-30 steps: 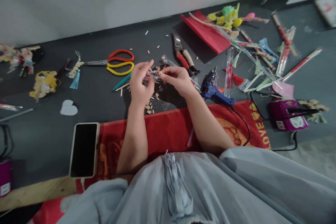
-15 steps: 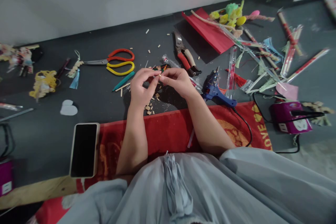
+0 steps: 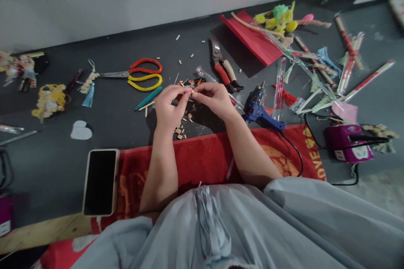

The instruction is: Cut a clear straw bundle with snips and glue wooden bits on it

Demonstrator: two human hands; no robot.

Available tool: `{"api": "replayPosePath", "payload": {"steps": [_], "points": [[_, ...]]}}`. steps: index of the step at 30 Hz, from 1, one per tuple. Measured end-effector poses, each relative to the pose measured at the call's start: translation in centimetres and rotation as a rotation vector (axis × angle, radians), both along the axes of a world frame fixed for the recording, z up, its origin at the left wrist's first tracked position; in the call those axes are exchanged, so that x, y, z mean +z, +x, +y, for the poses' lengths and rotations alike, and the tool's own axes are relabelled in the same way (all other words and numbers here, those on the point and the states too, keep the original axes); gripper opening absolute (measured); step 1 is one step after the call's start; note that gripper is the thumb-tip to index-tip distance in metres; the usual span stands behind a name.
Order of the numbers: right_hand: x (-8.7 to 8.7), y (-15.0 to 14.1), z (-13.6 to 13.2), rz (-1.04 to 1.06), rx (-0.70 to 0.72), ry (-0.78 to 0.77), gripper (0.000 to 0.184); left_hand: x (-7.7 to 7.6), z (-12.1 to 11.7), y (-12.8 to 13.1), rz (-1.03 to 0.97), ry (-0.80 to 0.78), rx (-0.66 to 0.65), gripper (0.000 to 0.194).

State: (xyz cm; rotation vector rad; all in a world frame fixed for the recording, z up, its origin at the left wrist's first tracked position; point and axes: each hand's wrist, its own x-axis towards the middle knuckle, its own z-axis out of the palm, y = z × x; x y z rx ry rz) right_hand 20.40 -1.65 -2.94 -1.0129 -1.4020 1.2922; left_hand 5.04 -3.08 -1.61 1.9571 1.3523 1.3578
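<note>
My left hand (image 3: pixel 171 104) and my right hand (image 3: pixel 212 97) meet fingertip to fingertip above the dark table. Between the pinched thumbs and forefingers sits a tiny pale wooden piece (image 3: pixel 192 92), mostly covered by the fingers. Both hands are closed on it. Just below them lie several small cut wooden pieces (image 3: pixel 179 131) and fine crumbs. A teal pen (image 3: pixel 148 98) rests left of my left hand, over thin sticks. Scissors (image 3: pixel 145 75) with red and yellow handles lie beyond it. Red-and-white-handled pruning shears (image 3: pixel 224 67) are beyond my right hand.
A blue glue gun (image 3: pixel 259 109) lies right of my hands, its cord crossing a red towel (image 3: pixel 202 159). A phone (image 3: pixel 100 183) lies at left. Red paper (image 3: pixel 252 42), wrapped sticks and tassels spread over the right side. A purple box (image 3: pixel 349 143) stands far right.
Both hands stay pinched together at nearly the same spot, with only a slight shift of the fingers. The whole view has moved a little; objects on the table lie as before.
</note>
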Motion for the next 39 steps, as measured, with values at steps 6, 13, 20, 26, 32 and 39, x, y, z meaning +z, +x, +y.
{"api": "replayPosePath", "payload": {"steps": [6, 13, 20, 26, 32, 39], "points": [[-0.3, 0.1, 0.0, -0.063, -0.010, 0.045, 0.037, 0.0, 0.0, 0.0, 0.055, -0.049, -0.002, 0.018], [-0.7, 0.1, -0.1, -0.142, -0.046, 0.095, 0.034, -0.2, 0.0, 0.0, 0.087, -0.056, -0.018, 0.015], [-0.6, 0.0, -0.2, -0.205, -0.063, 0.160, 0.031, 0.0, 0.0, -0.1, 0.134, -0.050, -0.017, 0.008], [-0.4, 0.0, -0.2, -0.277, -0.085, 0.194, 0.031, 0.0, 0.0, -0.1, 0.222, -0.054, -0.009, 0.006], [-0.3, 0.0, -0.3, -0.261, -0.072, 0.196, 0.033, -0.5, 0.1, 0.0, 0.192, -0.034, 0.074, 0.005], [-0.8, 0.0, -0.2, -0.089, -0.043, 0.127, 0.035, -1.5, 0.7, -0.6, -0.044, -0.069, 0.359, 0.014]]}}
